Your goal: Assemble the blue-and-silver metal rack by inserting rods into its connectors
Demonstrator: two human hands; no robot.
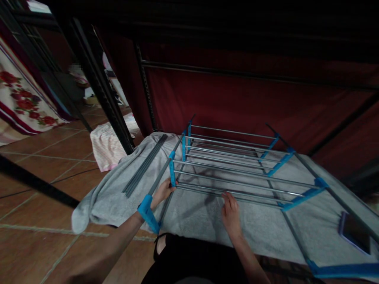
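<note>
Grey-and-blue rack lies on towel, centre frame. Left hand grips blue joint at 9 o'clock corner. Right hand flat, fingers on near rod. Spare rods at 10 o'clock; phone at 4 o'clock.

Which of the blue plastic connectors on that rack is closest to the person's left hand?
The blue connector on the rack's left pole, just above the left hand. The fingers reach its lower end; the other blue connectors are farther off.
</note>
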